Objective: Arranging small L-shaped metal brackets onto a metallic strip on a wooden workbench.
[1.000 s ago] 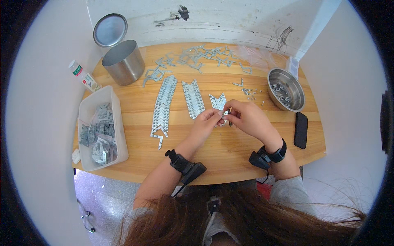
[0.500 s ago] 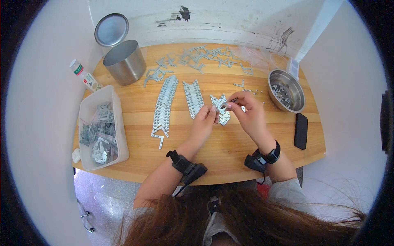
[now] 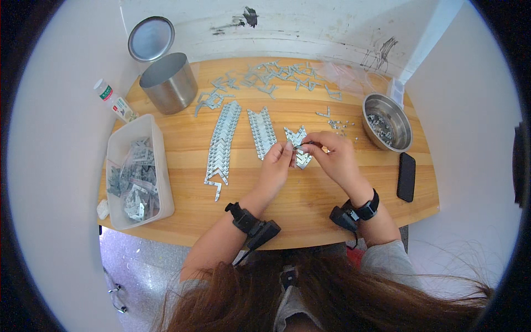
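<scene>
My left hand (image 3: 276, 164) is closed in a pinch at the middle of the table; its fingers hide most of what they hold. Against its fingertips, my right hand (image 3: 335, 157) pinches a small, slim dark piece, too small to name. Just beyond and partly beneath the hands lies a short row of L-shaped metal corner brackets (image 3: 295, 134), nested like chevrons. To its left are a medium row of brackets (image 3: 261, 127) and a long row (image 3: 224, 138), both dotted with small round screws or studs. One bracket (image 3: 217, 192) sits apart at the long row's near end.
Loose brackets (image 3: 287, 72) scatter along the back. At right stand a steel bowl (image 3: 406, 124) of small hardware and a black phone (image 3: 406, 177). At left are a white plastic bin (image 3: 167, 205) of bagged brackets, a steel pot (image 3: 171, 88), its lid (image 3: 151, 39) and a bottle (image 3: 113, 99).
My right hand's fingers have dropped slightly toward the left fingertips, bringing the dark piece lower. My left hand stays nearly in place, and the rows of brackets lie as before.
</scene>
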A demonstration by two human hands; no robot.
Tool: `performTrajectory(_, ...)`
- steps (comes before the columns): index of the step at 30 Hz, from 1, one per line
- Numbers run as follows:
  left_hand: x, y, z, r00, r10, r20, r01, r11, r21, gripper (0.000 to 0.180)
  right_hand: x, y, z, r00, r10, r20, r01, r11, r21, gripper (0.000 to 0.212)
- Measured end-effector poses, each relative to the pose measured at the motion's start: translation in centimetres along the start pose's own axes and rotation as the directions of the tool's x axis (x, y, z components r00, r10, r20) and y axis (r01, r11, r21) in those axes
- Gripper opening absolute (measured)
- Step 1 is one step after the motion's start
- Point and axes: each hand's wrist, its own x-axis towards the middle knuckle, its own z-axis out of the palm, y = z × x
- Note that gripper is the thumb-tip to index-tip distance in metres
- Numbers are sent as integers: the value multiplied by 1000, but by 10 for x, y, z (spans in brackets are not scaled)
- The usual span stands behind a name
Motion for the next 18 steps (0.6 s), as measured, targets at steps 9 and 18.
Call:
performTrajectory(9, 2, -6, -6, 1000, -15, -20, 16, 997, 74, 26, 1, 3, -6, 985, -48, 164, 62, 995, -80, 13)
performTrajectory(18, 12, -1, -18, 924, 289, 252, -342, 323, 883, 39, 29, 59, -13, 972, 237, 3, -236, 970, -62, 17)
